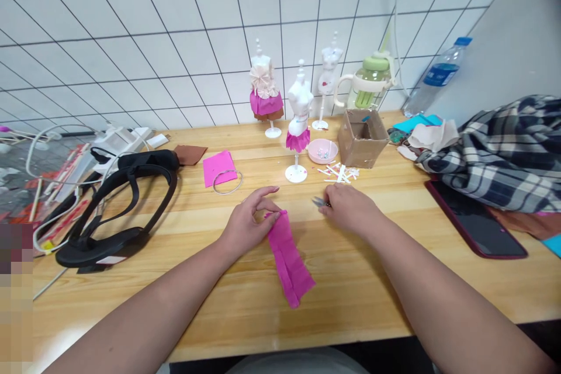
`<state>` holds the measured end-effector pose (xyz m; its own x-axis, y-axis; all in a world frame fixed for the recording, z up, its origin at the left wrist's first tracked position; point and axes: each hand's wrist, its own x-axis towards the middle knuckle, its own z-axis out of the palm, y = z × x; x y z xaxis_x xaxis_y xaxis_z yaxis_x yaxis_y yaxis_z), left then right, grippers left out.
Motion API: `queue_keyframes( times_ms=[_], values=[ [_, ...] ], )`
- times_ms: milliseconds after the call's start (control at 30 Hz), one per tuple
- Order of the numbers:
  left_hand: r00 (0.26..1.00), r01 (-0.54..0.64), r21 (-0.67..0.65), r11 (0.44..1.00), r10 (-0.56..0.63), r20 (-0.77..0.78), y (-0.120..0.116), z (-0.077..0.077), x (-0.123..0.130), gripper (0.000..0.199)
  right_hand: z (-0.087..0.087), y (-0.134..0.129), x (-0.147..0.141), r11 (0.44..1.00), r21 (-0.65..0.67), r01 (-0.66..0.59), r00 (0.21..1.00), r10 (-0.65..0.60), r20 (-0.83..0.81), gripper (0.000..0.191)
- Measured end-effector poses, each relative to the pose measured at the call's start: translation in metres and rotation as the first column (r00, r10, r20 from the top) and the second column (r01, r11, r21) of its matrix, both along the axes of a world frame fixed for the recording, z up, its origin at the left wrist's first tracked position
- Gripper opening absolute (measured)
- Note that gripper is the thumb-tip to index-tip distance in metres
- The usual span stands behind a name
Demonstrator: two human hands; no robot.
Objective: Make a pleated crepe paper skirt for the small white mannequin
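My left hand (252, 219) pinches the top end of a magenta fabric strip (291, 266), which hangs down over the table with a fold along its length. To the right, my right hand (348, 207) is closed on small scissors (321, 202), their short metal tips pointing left toward the strip. Just beyond both hands stands a white mini mannequin (300, 99) wearing a magenta ruffle (298, 139). A square of magenta fabric (219, 168) lies farther left, with a thin metal ring (228, 182) partly over it.
Behind are two more mannequins (265, 85) (328, 73), a pink dish (322, 152), a cardboard box (363, 139), white strips (339, 173) and a jug (372, 82). A black headset (127, 204) lies left; a phone (475, 219), plaid cloth (504, 152) and bottle (438, 79) are right.
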<state>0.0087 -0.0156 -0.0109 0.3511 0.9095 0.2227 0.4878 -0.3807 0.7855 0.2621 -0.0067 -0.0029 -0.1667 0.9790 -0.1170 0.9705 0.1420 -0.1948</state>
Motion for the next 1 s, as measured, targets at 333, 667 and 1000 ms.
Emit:
queue_keyframes(
  times_ms=[333,667,1000],
  values=[
    [0.998,0.024,-0.048,0.999,-0.021,0.055,-0.003,0.002,0.001,0.047,0.003,-0.008,-0.033,0.999,-0.031,0.014,0.776,-0.031,-0.631,0.018],
    [0.998,0.055,-0.012,0.998,-0.055,0.016,-0.004,0.000,-0.001,0.050,-0.018,-0.015,-0.061,0.949,-0.257,-0.185,0.329,-0.187,-0.926,0.037],
    [0.996,0.074,0.000,0.997,-0.074,-0.053,-0.002,-0.002,-0.002,0.048,-0.020,-0.014,-0.059,0.935,-0.282,-0.216,0.261,-0.223,-0.939,0.042]
  ],
)
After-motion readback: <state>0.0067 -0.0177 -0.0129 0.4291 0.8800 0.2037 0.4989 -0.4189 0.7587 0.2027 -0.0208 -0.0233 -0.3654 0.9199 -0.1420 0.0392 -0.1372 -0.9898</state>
